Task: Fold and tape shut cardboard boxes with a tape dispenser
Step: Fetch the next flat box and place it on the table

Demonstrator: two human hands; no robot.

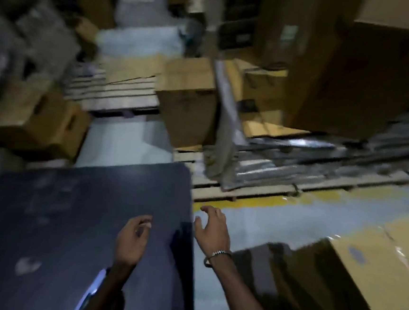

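Hands come first in the head view: the left hand (133, 237) hovers over a dark table (56, 228) with its fingers loosely curled and holding nothing, and the right hand (213, 227) reaches past the table's edge over the grey floor (266, 224), fingers spread and relaxed, a metal bracelet (217, 253) on the wrist. No tape dispenser shows anywhere, and motion blur smears most detail. Low on the right lies a flattened cardboard box (366, 268), part of it glossy with what may be tape or film. It likely handles as light but wide and floppy until squared, stiff along its creases, and slick where shiny, so gripping 2 opposite edges near the flap folds seems the safest hold. Beyond the hands sit wooden pallets (244, 193) carrying a pile of silvery sheets (297, 158) and an upright brown carton (188, 101). Farther off, more cartons (354, 69) stand stacked, their contents and weight impossible to judge.
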